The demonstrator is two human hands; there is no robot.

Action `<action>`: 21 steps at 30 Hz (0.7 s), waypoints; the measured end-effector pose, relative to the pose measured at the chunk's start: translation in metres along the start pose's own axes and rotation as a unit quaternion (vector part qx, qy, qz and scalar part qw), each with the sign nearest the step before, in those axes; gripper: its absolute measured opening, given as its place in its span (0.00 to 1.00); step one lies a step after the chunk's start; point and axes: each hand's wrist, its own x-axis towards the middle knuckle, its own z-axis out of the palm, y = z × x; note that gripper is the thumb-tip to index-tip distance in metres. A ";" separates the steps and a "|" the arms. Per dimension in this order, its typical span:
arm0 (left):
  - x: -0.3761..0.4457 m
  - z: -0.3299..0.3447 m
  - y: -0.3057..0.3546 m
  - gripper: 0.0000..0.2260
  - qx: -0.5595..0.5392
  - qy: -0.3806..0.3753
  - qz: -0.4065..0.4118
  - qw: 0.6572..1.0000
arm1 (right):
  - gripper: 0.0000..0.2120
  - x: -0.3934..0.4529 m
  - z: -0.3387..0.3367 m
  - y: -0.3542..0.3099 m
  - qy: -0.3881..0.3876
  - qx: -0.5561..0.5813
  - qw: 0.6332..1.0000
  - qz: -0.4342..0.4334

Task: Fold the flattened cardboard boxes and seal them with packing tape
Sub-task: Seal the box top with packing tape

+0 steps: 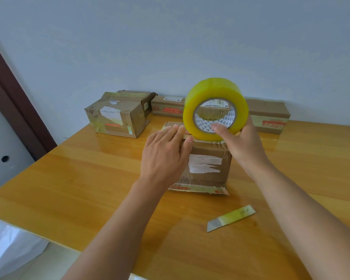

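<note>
Yellow tape roll point(215, 109) pinched in right hand point(243, 145) atop box point(207, 158); left hand point(164, 156) flat; cutter blade point(230, 218) nearby.

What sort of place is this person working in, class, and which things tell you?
Probably a home room used for packing: a wooden table against a plain wall, reused cardboard boxes, and a tape roll.
</note>
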 end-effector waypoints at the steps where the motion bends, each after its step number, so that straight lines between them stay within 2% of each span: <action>1: 0.000 0.001 -0.001 0.20 0.003 0.002 0.002 1.000 | 0.25 -0.001 -0.001 -0.001 -0.004 -0.004 1.000 -0.003; 9: 0.005 -0.003 -0.001 0.19 0.015 -0.055 0.041 0.998 | 0.26 0.002 -0.001 -0.007 -0.008 -0.048 0.998 -0.034; 13: 0.004 -0.002 0.001 0.30 0.036 -0.113 0.022 0.993 | 0.26 0.002 -0.002 -0.008 -0.013 -0.062 0.997 -0.032; 15: 0.005 -0.001 0.001 0.33 0.036 -0.125 0.016 0.991 | 0.25 0.001 -0.002 -0.008 -0.014 -0.059 0.998 -0.028; 21: 0.006 -0.008 0.002 0.29 0.020 -0.128 0.007 0.992 | 0.16 0.005 -0.008 -0.012 0.010 -0.046 0.999 -0.010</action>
